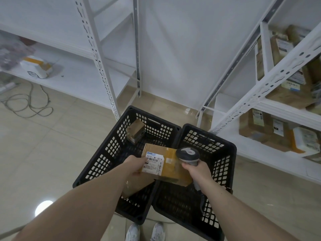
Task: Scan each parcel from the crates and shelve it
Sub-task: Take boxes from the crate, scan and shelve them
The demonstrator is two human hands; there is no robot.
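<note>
My left hand (pixel 134 165) grips the left end of a brown cardboard parcel (pixel 171 166) with a white label, held above two black crates. My right hand (pixel 198 171) holds a grey barcode scanner (pixel 188 154) by its handle, its head over the parcel's right end. The left crate (pixel 104 153) holds a small taped box (pixel 135 130) at its far end and another brown parcel (pixel 137 186) under my left wrist. The right crate (pixel 224 153) looks empty where its floor shows.
White metal shelving (pixel 271 75) on the right carries several brown and white parcels. The left shelf unit (pixel 97 54) holds a white and orange packet (pixel 37 66). A loose cable (pixel 29 103) lies on the tiled floor at left. My shoes (pixel 145 232) stand by the crates.
</note>
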